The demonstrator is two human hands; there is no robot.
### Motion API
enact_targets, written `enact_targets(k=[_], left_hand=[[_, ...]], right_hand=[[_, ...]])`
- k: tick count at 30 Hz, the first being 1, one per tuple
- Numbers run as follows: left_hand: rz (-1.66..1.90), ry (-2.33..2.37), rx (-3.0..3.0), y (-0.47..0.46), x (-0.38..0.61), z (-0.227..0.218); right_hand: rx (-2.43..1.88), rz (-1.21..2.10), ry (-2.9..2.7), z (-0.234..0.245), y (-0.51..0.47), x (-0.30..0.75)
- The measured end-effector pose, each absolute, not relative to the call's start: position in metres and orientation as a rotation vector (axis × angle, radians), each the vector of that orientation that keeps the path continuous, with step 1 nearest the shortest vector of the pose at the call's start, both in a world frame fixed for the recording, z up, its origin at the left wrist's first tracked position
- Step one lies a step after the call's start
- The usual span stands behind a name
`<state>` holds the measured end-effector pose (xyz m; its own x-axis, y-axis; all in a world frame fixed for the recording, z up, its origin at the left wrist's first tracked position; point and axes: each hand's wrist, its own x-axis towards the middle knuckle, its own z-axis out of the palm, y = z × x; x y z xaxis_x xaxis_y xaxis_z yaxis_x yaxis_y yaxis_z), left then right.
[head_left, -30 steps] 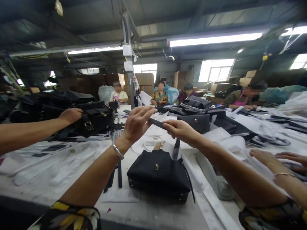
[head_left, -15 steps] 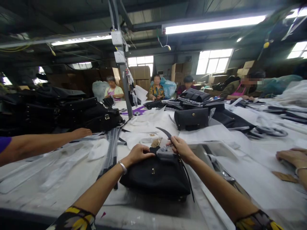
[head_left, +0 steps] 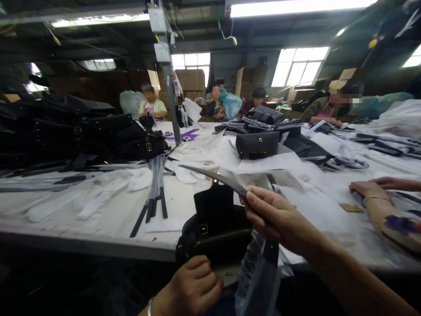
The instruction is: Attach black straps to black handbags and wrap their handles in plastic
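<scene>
The black handbag (head_left: 210,219) stands at the table's near edge with its flap raised and its mouth towards me. A gold clasp (head_left: 216,177) shows at the top of the flap. My left hand (head_left: 192,285) is closed on the handbag's near rim; its fingertips are hidden. Above the bag's right side, my right hand (head_left: 276,217) pinches a dark, tapered strap (head_left: 217,177), whose pointed end reaches left across the flap. Below that hand hangs a clear plastic wrapping (head_left: 256,276) around another dark strap part.
Black bags (head_left: 108,131) are piled at the left. Wrapped straps (head_left: 156,188) lie beside the handbag. A closed black bag (head_left: 258,145) sits on white paper farther back. A co-worker's hands (head_left: 371,191) work at the right; several people sit across the table (head_left: 115,237).
The handbag has come nearer to me and its flap is now raised. My left hand has moved from its top to its near rim. The co-worker's arm at left has left the view.
</scene>
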<state>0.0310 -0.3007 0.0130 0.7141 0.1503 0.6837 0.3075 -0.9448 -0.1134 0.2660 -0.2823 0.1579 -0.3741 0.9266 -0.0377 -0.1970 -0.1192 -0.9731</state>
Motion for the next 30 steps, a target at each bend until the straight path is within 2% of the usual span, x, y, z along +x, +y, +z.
enact_targets(k=[5, 8, 11, 15, 22, 25, 30], left_hand=[[-1.128, -0.518, -2.792, -0.316, 0.023, 0.035], [-1.097, -0.994, -2.703, -0.314, 0.025, 0.060], [-0.604, -1.508, -2.640, -0.299, 0.037, 0.090], [0.135, -1.706, -2.755, -0.268, 0.055, 0.118], [0.371, -1.488, -2.900, -0.250, 0.047, 0.127], [0.227, -1.549, -2.953, -0.252, 0.034, 0.127], [-0.819, -1.678, -3.215, -0.263, 0.012, 0.119]], right_hand=[[-0.988, 1.689, -1.328, 0.107, -0.305, 0.258], [-1.065, 1.617, -1.393, 0.097, -0.308, 0.261], [-1.142, 1.544, -1.470, 0.096, -0.307, 0.266], [-1.062, 1.531, -1.483, 0.095, -0.305, 0.272], [-0.903, 1.640, -1.350, 0.089, -0.305, 0.278], [-0.949, 1.590, -1.306, 0.088, -0.306, 0.280], [-1.058, 1.397, -1.280, 0.095, -0.304, 0.275]])
